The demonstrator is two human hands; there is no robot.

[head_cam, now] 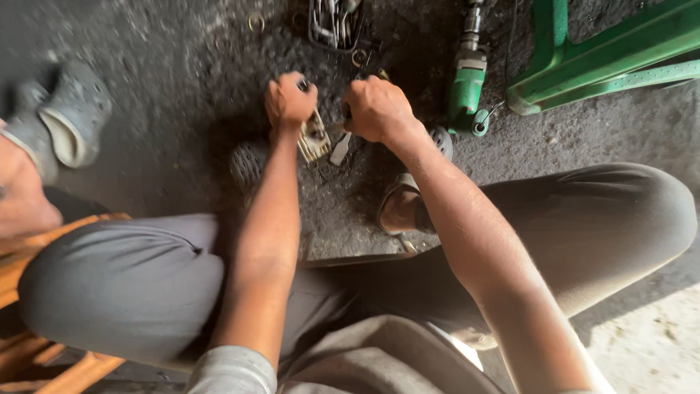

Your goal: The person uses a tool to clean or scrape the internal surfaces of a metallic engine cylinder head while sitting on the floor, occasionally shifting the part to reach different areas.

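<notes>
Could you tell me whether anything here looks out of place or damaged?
Small metal parts lie scattered on the grimy floor, and a green power tool lies on its side there. Both hands grip a worn part; damage cannot be told.

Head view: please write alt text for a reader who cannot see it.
Seen from above, a seated person's left hand and right hand grip a small pale metal part low over a dark, gritty floor. A green power tool, a tray of metal bits and a green frame lie beyond.
</notes>
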